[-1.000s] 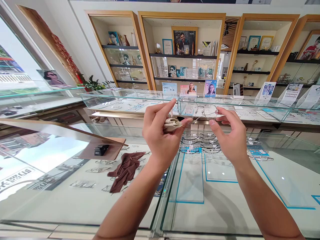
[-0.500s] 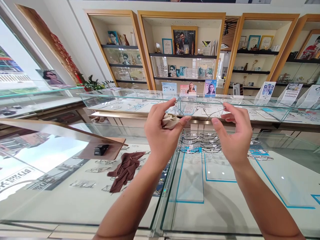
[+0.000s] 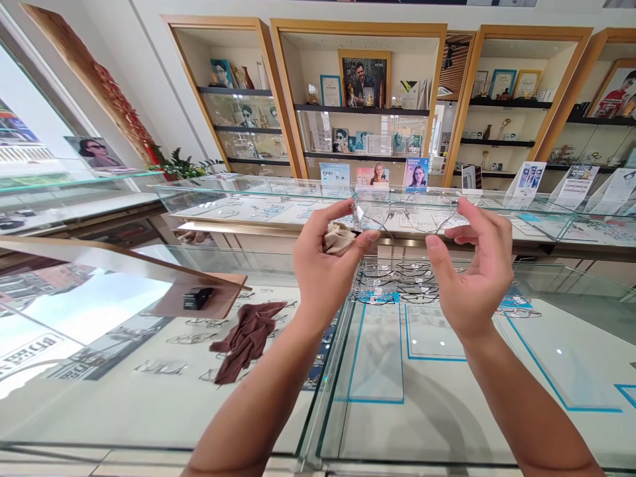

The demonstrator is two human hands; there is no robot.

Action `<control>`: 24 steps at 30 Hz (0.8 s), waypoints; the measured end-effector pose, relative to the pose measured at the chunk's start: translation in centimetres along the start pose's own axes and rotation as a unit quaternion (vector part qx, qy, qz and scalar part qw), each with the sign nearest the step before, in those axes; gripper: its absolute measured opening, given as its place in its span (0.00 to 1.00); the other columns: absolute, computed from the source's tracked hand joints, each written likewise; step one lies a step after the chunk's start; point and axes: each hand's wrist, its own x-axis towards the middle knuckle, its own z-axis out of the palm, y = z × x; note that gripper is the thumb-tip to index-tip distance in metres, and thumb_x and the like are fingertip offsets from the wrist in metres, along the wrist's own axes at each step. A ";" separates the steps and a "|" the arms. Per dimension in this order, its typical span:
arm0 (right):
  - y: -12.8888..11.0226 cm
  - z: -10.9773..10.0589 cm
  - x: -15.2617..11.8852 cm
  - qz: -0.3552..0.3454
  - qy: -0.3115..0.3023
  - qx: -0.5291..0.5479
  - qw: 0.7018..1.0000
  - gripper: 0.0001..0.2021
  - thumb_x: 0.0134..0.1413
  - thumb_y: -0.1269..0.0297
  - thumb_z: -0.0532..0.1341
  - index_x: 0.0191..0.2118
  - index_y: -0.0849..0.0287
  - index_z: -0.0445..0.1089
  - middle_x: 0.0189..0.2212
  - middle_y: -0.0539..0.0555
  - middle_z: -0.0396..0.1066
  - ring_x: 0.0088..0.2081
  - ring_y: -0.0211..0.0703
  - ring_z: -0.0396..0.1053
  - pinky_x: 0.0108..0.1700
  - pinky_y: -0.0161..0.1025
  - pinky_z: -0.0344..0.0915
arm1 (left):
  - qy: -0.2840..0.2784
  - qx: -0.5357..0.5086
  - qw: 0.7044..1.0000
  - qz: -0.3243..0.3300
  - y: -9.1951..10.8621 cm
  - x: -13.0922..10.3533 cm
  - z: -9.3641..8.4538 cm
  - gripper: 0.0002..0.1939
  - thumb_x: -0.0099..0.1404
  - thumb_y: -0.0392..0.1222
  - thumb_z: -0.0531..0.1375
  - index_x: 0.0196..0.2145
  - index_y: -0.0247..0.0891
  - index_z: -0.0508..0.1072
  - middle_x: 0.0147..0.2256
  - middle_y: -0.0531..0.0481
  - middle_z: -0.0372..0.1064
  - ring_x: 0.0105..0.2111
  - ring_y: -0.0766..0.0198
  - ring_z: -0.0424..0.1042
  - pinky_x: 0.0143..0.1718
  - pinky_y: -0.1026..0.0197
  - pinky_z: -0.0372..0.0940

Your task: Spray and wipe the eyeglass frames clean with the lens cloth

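Note:
A pair of thin-rimmed eyeglasses (image 3: pixel 430 228) is held up in the air between my hands, lenses side by side. My left hand (image 3: pixel 325 255) grips its left side between finger and thumb, and a crumpled beige cloth (image 3: pixel 338 238) is tucked into the same palm. At the other side, the index fingertip of my right hand (image 3: pixel 474 278) meets the rim, with the thumb lower down and the other fingers curled. The thin temples are hard to make out against the background.
Below is a glass display counter (image 3: pixel 422 424) with rows of eyeglass frames (image 3: pixel 415 281) inside. A brown cloth (image 3: pixel 251 338) lies on the left counter near a tilted mirror-like panel (image 3: pixel 124 265) with a wooden edge. Another glass showcase (image 3: pixel 278 212) stands across, with wall shelves behind.
The eyeglasses have turned so that both lenses face more squarely and show wider. My right hand has moved slightly right, and my left hand shifted a little right too.

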 end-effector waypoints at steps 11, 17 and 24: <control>-0.3 0.1 0.4 0.149 -0.036 0.119 0.981 0.19 0.65 0.53 0.65 0.59 0.48 0.73 0.55 0.56 0.72 0.46 0.47 0.74 0.52 0.53 0.74 | 0.027 -0.002 0.999 0.023 0.1 -0.2 0.1 0.20 0.61 0.52 0.74 0.47 0.42 0.78 0.41 0.52 0.75 0.28 0.69 0.65 0.29 0.62 0.62; 0.0 0.2 0.5 0.234 -0.075 0.191 0.950 0.20 0.63 0.50 0.66 0.57 0.47 0.73 0.58 0.54 0.73 0.53 0.49 0.74 0.54 0.51 0.74 | 0.047 0.040 0.994 0.091 0.4 -0.1 -0.2 0.22 0.61 0.48 0.75 0.50 0.42 0.77 0.44 0.50 0.73 0.40 0.62 0.72 0.36 0.61 0.66; 0.2 0.3 0.5 0.237 -0.092 0.207 0.945 0.19 0.64 0.51 0.66 0.59 0.43 0.72 0.60 0.52 0.72 0.56 0.49 0.73 0.55 0.51 0.76 | 0.072 0.043 0.988 0.127 -0.1 0.0 -0.1 0.24 0.61 0.50 0.75 0.52 0.44 0.77 0.46 0.48 0.71 0.49 0.57 0.71 0.44 0.58 0.70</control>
